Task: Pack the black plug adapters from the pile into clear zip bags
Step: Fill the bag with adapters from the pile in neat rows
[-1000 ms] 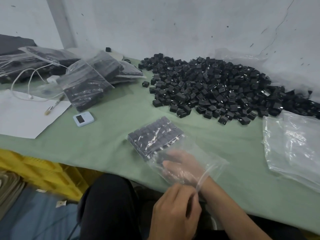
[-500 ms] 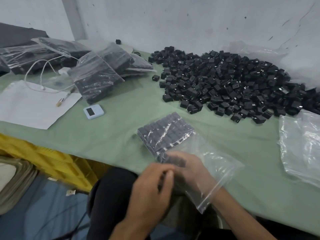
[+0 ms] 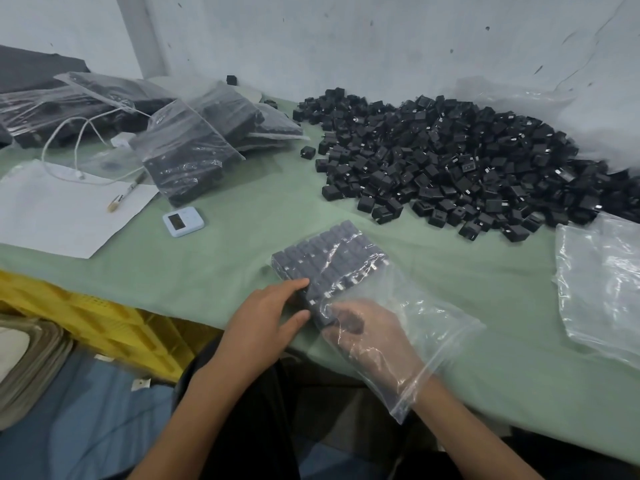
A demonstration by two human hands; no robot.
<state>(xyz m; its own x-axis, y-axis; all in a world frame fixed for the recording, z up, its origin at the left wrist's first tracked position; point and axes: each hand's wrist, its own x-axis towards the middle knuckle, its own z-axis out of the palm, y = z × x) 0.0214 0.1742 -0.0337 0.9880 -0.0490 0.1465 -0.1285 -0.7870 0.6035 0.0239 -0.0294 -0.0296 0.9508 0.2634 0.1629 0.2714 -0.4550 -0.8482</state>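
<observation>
Observed left hand [image 3: 266, 317] moved from bag [image 3: 415, 327] mouth to adapters [image 3: 329, 261], fingers spread; right hand [image 3: 367, 337] still inside bag, gripping adapters.

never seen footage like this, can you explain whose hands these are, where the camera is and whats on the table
No machine: a person works bare-handed, filmed by a camera on their head looking down. On the table cover lie a pile of black plug adapters, filled bags on the left, empty bags on the right, paper and a small white device. The right hand is inside a clear zip bag beside adapters packed in rows; whether it grips any is unclear. The left hand touches that bag from outside with straight fingers.
</observation>
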